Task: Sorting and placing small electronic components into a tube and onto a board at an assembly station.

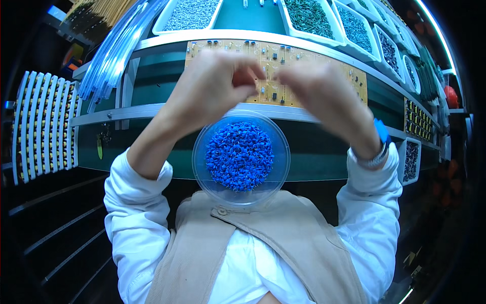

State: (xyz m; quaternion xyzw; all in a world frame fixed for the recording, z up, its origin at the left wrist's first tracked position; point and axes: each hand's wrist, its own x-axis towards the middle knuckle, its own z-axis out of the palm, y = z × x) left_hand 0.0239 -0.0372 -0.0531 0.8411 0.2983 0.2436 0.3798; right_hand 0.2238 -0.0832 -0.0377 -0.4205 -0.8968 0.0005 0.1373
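Note:
Both my hands hover over a tan circuit board panel [276, 96] that lies across the rails. My left hand [215, 83] is curled over its left half, fingers bent in toward the thumb; whatever they hold is hidden. Over the right half, my right hand [326, 93] is smeared by motion, its fingertips pointing toward the left hand. Small blue, black and clear components stand on the panel, several blue ones along its far edge. Nearest me, below the hands, a round clear tub [199, 157] holds a heap of small blue disc-shaped components with wire legs.
White trays of small parts, including green ones [309, 20] and pale ones [188, 15], stand beyond the far rail [162, 39]. A near rail [136, 112] runs before the panel. Clear plastic tubes [116, 55] lean at left, beside a rack of stacked boards [45, 129]. Another tray [410, 161] sits right.

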